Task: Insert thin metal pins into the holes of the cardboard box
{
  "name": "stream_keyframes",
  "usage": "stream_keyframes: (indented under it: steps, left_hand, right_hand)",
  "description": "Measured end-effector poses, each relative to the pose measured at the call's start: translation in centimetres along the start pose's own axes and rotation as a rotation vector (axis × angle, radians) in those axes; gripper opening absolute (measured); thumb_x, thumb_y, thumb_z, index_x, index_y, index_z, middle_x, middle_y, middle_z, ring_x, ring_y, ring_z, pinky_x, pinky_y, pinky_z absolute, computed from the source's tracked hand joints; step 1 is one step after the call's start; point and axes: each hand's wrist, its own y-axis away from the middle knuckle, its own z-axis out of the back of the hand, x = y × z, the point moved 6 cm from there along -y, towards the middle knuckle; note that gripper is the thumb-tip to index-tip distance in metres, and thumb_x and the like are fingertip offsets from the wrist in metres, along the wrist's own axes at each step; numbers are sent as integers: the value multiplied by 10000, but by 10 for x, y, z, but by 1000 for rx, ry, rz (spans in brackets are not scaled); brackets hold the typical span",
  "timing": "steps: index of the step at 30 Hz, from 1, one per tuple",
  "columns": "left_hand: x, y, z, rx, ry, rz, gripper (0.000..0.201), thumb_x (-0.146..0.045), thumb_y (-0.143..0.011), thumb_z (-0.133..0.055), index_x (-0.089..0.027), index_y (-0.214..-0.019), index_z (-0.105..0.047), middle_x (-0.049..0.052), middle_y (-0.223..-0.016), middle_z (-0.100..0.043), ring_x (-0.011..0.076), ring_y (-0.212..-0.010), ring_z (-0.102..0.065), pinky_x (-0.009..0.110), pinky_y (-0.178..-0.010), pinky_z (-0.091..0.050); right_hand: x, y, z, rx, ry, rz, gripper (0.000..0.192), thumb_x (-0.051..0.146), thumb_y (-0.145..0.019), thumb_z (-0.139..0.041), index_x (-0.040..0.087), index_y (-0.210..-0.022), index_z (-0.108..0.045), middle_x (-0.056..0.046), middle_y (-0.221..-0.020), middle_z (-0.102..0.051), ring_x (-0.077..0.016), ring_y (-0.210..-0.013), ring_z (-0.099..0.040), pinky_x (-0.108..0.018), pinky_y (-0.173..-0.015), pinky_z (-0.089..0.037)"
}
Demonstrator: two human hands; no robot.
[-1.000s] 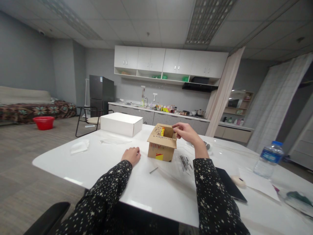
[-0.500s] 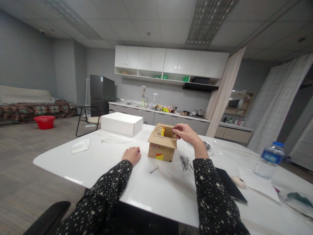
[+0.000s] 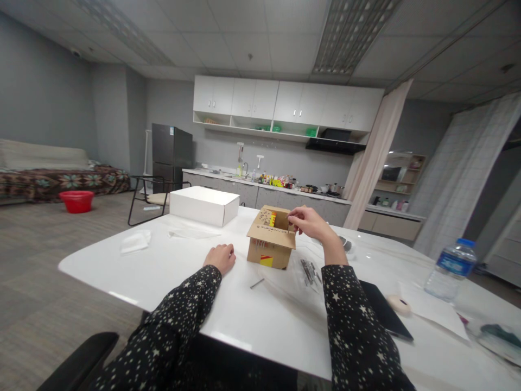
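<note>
A small open cardboard box (image 3: 260,246) with yellow and red print stands on the table. Small dark marks or bits dot its top edges, and several thin metal pieces show under its front flap. At the box's right rim, my right hand (image 3: 308,221) is closed in a pinch; whatever lies between the fingertips is too small to make out. My left hand (image 3: 220,258) rests on the table left of the box, its fingers curled in a loose fist. A thin metal pin, like a nail or screw (image 3: 256,283), lies before the box. More metal pieces (image 3: 310,273) lie right of it, seemingly in clear plastic.
A white box (image 3: 203,205) sits at the back left of the table (image 3: 163,271), near crumpled white wrapping (image 3: 135,241). To the right are a black tablet-like slab (image 3: 385,309), a pale rounded object (image 3: 399,305), paper (image 3: 437,317) and a water bottle (image 3: 451,269).
The view has shifted very slightly. My right hand stays pinched at the box's right rim, and my left hand stays on the table.
</note>
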Motion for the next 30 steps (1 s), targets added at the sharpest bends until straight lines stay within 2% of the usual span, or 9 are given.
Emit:
stream_keyframes:
  steps: [30]
  left_hand:
    - [1,-1,-3,-3,-10,-3,229,-258,-879,-422,-192,-949,-629,92,-971,-698,252,-984,-625,368,-829,-427]
  right_hand:
    - [-6,-2,-1,-20,53,-66,120,154,-892,-530,122,-932,-639,-52,-720,-676,-101,-535,-613,-152,-366,-419]
